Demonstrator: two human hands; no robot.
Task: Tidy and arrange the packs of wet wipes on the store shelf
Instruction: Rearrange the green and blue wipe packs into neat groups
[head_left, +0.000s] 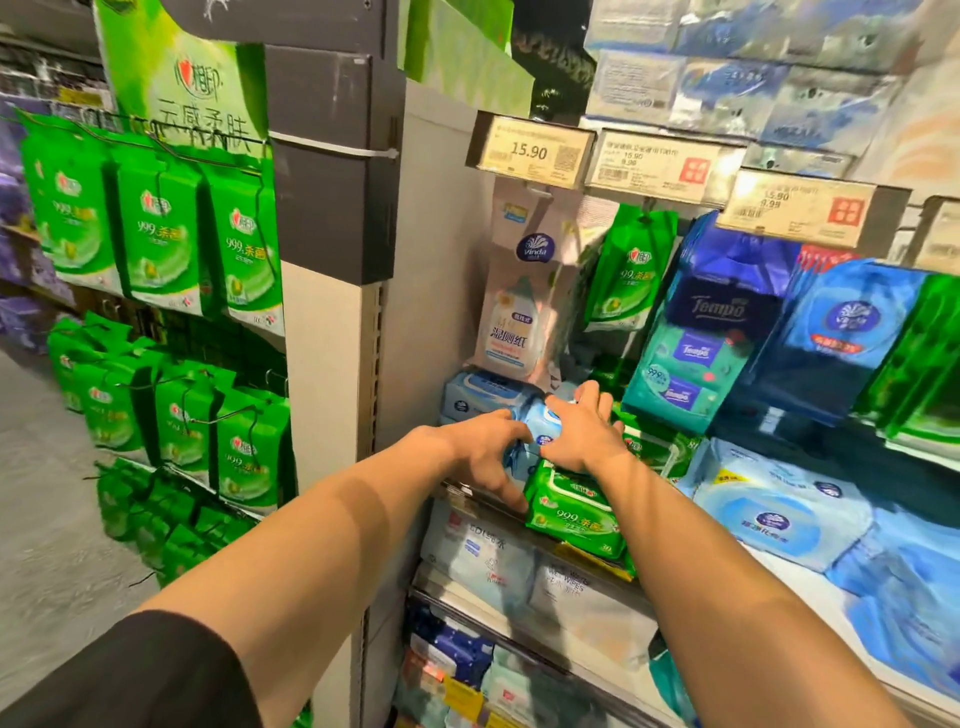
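Observation:
Both my hands are on a light blue pack of wet wipes at the left end of the middle shelf. My left hand grips its left side, fingers curled down over the shelf edge. My right hand lies on its top and right side, fingers spread. The blue pack rests partly on a green wet wipes pack that juts over the shelf front. Another pale blue pack lies behind, against the shelf's side panel.
Hanging packs fill the space above: a white Vinda pack, a green pack, Tempo packs. Large blue packs lie to the right. Price tags line the shelf above. A rack of green packs stands at left.

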